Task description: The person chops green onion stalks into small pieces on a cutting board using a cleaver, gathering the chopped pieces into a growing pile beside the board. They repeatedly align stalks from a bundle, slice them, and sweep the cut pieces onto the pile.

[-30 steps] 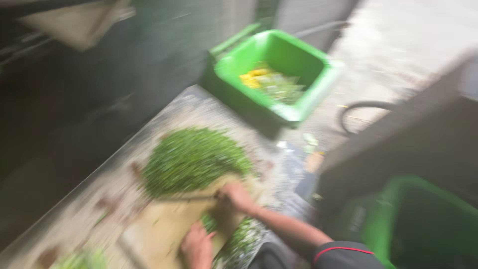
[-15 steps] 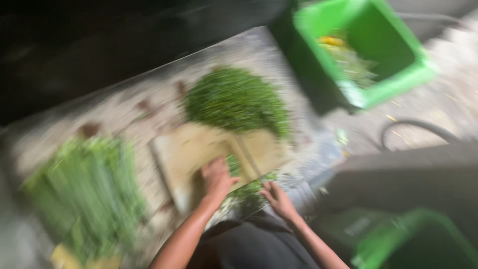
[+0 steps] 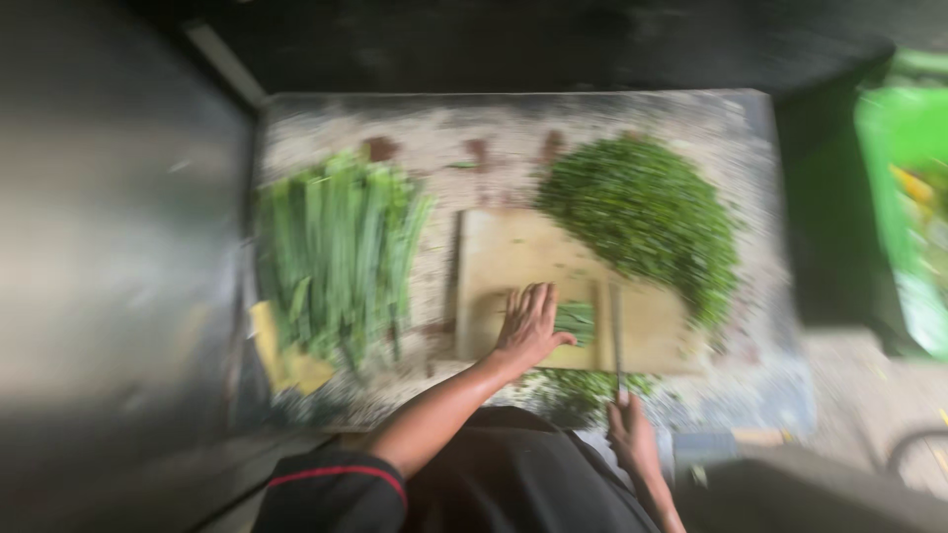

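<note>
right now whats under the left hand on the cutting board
A small bunch of green stalks pokes out from under the left hand on the cutting board. The part beneath the palm is covered.

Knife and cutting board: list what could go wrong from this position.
1. The left hand lies flat on the cutting board, pressing the small bunch of greens close beside the knife; its fingertips could be nicked.
2. The right hand holds the knife at the table's near edge, over cut bits; a slip might drop it toward the lap.
3. The chopped pile crowds the board and may spill.
</note>
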Motion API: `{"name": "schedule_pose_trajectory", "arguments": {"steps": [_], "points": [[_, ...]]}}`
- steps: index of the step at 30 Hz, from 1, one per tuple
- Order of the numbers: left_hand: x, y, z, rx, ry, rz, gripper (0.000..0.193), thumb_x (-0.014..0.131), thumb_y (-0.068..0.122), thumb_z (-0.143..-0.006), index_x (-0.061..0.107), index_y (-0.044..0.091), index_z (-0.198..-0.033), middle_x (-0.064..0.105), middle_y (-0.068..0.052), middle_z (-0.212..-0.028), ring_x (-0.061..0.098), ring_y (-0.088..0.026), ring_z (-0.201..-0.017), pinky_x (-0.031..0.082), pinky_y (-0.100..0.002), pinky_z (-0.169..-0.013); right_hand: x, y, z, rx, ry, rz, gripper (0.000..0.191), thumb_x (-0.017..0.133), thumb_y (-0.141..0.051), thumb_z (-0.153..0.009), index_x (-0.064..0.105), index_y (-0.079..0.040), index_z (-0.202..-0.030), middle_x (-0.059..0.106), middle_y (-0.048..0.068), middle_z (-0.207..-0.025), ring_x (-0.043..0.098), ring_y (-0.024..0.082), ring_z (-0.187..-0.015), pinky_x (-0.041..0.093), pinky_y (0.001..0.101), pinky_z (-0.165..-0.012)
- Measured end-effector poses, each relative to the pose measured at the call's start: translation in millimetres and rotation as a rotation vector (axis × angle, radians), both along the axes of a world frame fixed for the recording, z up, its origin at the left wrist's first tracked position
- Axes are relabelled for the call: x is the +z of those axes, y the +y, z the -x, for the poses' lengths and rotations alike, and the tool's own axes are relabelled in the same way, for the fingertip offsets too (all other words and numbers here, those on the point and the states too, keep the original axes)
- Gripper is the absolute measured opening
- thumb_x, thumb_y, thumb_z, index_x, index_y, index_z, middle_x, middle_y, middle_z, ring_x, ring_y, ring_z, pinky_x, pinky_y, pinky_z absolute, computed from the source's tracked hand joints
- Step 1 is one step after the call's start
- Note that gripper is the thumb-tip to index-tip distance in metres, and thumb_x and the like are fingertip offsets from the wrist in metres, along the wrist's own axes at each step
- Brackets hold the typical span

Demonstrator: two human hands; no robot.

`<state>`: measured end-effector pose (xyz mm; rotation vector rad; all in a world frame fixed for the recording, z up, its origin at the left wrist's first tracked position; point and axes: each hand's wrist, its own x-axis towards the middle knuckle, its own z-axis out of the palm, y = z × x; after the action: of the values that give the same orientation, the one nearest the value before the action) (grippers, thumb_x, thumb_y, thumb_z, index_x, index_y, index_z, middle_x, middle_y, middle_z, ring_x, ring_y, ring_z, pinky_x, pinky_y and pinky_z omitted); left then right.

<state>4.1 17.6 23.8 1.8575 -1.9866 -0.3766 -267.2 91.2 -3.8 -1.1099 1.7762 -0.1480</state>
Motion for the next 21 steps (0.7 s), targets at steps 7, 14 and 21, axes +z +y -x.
{"name": "schedule_pose_trajectory", "arguments": {"steps": [7,14,21], "points": [[1,-3,-152,0.639,-0.106,0.094,0.088,0.071,0.045,-0.093,0.033,-0.008,-0.153,0.034,-0.032,-0.156,0.037,-0.047,-0.141,0.029,-0.055,-0.116,-8,-4,2,0.078,-0.085,0.193,0.030,0.059,-0.031,-0.098,0.056,-0.004,-0.112,0.063,0.012,-0.064,0.062,0.020,-0.052,0.050,0.0360,-0.047],[23,-38,-236,0.900,-0.361,0.024,0.100,0.074,0.050,-0.085,0.031,-0.015,-0.148,0.034,-0.030,-0.155,0.038,-0.041,-0.142,0.026,-0.054,-0.117,-21,-17,-2,0.076,-0.094,0.155,0.040,0.061,-0.032,-0.096,0.055,-0.002,-0.121,0.062,0.015,-0.062,0.063,0.022,-0.049,0.053,0.0388,-0.046],[18,-58,-222,0.860,-0.299,-0.131,0.104,0.077,0.051,-0.087,0.031,-0.011,-0.157,0.049,-0.021,-0.147,0.049,-0.031,-0.128,0.037,-0.047,-0.105,-18,-19,-15,0.035,-0.209,0.226,0.038,0.064,-0.027,-0.092,0.056,-0.001,-0.119,0.058,0.011,-0.061,0.056,0.018,-0.042,0.046,0.0363,-0.041]]}}
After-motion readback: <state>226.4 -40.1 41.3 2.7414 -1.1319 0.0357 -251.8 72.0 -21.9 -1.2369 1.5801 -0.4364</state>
